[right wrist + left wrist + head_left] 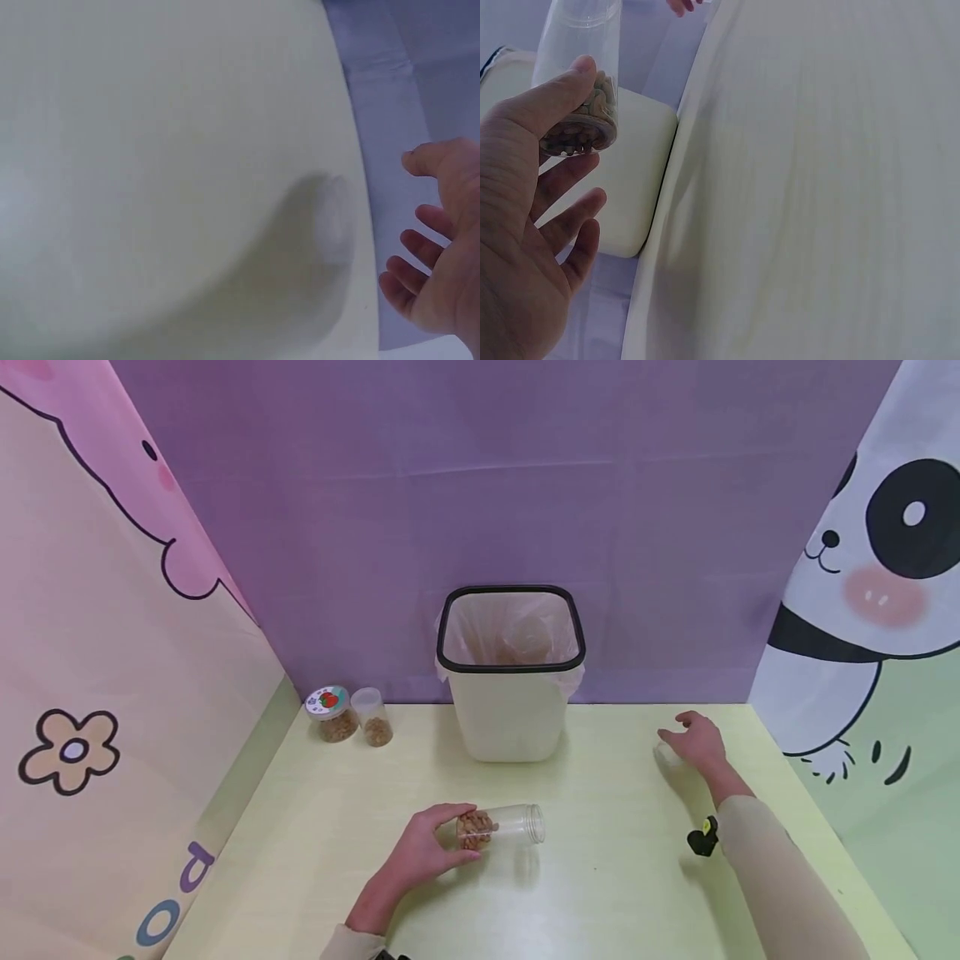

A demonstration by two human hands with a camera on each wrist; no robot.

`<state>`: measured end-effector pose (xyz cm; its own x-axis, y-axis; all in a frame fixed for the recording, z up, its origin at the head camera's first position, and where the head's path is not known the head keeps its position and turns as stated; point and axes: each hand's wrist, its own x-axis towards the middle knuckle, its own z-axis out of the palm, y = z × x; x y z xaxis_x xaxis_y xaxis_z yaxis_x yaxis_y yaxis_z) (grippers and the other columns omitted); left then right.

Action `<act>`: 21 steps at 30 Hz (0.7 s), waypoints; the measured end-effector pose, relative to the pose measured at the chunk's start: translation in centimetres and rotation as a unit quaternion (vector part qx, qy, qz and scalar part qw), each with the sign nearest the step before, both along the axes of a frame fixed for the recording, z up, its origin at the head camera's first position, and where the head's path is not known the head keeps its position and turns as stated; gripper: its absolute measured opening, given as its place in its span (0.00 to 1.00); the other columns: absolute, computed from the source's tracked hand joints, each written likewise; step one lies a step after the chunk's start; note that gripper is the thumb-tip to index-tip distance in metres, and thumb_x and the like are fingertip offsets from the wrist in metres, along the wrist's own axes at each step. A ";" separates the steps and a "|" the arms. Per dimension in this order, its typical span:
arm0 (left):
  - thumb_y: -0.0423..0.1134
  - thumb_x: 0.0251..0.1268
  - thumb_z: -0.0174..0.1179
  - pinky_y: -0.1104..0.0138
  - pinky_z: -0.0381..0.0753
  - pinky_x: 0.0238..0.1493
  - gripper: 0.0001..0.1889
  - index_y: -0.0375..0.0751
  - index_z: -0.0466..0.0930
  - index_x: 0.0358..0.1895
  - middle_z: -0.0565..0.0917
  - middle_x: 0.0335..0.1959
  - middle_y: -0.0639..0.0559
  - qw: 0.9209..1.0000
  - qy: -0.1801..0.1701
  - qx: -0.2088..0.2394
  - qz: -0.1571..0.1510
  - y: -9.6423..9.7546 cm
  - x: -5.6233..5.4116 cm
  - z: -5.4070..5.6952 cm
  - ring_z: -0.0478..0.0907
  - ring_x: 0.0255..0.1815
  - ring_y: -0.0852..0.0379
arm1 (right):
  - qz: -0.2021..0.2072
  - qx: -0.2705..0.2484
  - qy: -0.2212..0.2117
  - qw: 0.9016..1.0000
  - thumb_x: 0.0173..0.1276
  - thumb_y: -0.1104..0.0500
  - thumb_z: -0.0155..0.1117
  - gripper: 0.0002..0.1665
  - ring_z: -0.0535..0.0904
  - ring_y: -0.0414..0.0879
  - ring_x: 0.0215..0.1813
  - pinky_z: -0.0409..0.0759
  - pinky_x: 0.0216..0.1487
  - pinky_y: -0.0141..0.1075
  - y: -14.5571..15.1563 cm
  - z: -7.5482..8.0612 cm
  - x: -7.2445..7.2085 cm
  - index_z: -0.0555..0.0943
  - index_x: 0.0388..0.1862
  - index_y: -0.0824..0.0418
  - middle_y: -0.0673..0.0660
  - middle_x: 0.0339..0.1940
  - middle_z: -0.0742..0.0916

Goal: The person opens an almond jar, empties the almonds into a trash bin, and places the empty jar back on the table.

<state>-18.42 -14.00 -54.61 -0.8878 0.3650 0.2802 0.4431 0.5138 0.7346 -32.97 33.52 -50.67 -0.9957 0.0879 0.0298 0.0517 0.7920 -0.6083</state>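
Observation:
My left hand (426,850) pinches the base end of a clear plastic jar (512,824) between thumb and fingers. The jar lies nearly level above the table, its uncapped mouth towards the right. Brown nut-like pieces (476,830) are gathered at the base end; in the left wrist view they show through the jar wall (581,45). At the back right, my right hand (697,743) is held over the table with its fingers apart and slightly bent, holding nothing. Below it lies a small translucent round piece, like a lid (334,221), apart from the fingers.
A white bin (510,718) with a black rim and a clear liner stands at the back middle. At the back left stand a jar with a strawberry-printed lid (328,700) and a smaller capped jar (377,732), both holding brown pieces. A purple cloth (337,527) hangs behind.

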 end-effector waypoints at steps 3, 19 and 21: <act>0.47 0.43 0.79 0.55 0.75 0.57 0.35 0.42 0.80 0.59 0.81 0.55 0.56 1.000 0.001 0.002 -0.001 0.0 -0.1 0.0 0.76 0.57 0.55 | 0.002 -0.002 0.015 1.000 0.68 0.51 0.58 0.33 0.70 0.70 0.59 0.69 0.58 0.57 -0.4 1.0 -1.0 0.69 0.61 0.77 0.76 0.58 0.75; 0.44 0.43 0.79 0.55 0.76 0.56 0.34 0.43 0.80 0.59 0.82 0.52 0.59 1.000 0.007 -0.003 -0.001 0.4 -0.1 -0.3 0.77 0.55 0.57 | 0.013 -0.094 0.063 0.993 0.71 0.54 0.55 0.28 0.71 0.65 0.60 0.72 0.56 0.55 -5.2 7.1 -3.1 0.71 0.63 0.71 0.70 0.58 0.78; 0.44 0.43 0.79 0.55 0.76 0.55 0.34 0.43 0.80 0.59 0.82 0.52 0.59 1.000 0.005 -0.002 -0.002 0.4 -0.1 -0.4 0.77 0.54 0.57 | 0.014 -0.101 0.071 0.992 0.71 0.54 0.56 0.27 0.72 0.64 0.59 0.73 0.54 0.55 -5.7 7.6 -3.3 0.72 0.62 0.70 0.68 0.57 0.78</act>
<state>-18.47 -13.58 -54.98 -0.8836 0.3694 0.2878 0.4524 0.5145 0.7284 -36.27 27.81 -43.04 -0.9847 0.0793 0.1550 -0.0661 0.6530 -0.7544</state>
